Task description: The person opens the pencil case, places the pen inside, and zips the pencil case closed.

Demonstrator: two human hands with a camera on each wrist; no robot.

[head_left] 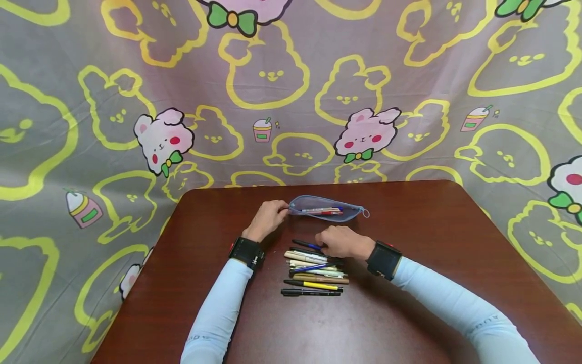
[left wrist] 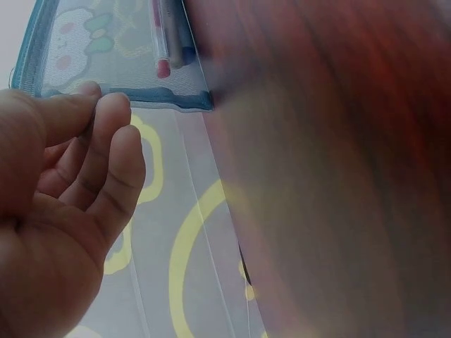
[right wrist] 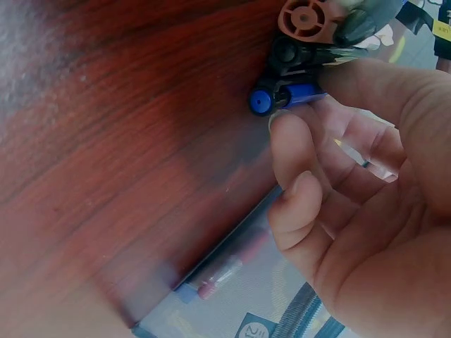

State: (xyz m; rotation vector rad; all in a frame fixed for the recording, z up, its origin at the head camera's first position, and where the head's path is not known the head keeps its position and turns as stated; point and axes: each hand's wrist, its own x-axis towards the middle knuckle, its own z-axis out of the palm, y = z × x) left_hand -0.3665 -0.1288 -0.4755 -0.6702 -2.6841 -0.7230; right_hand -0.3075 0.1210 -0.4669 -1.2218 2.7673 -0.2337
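At the far side of the table lies a bluish mesh pencil case (head_left: 300, 203), unzipped, with several pens (head_left: 322, 211) inside, one of them red. My left hand (head_left: 269, 218) pinches its left end between thumb and fingers, and the left wrist view shows that grip on the case's edge (left wrist: 158, 98). Nearer to me, my right hand (head_left: 342, 241) is at the far end of a row of pens. Its thumb and index finger pinch a dark pen with a blue end (right wrist: 303, 94); the other fingers are curled loosely.
Several pens and markers lie side by side in front of the case, among them a yellow pen (head_left: 313, 285), a brown pen (head_left: 325, 278) and a black marker (head_left: 311, 292) nearest me. A blue pen (head_left: 313, 267) lies slantwise across others. Behind the brown table (head_left: 218, 217) hangs a patterned cloth (head_left: 291, 121).
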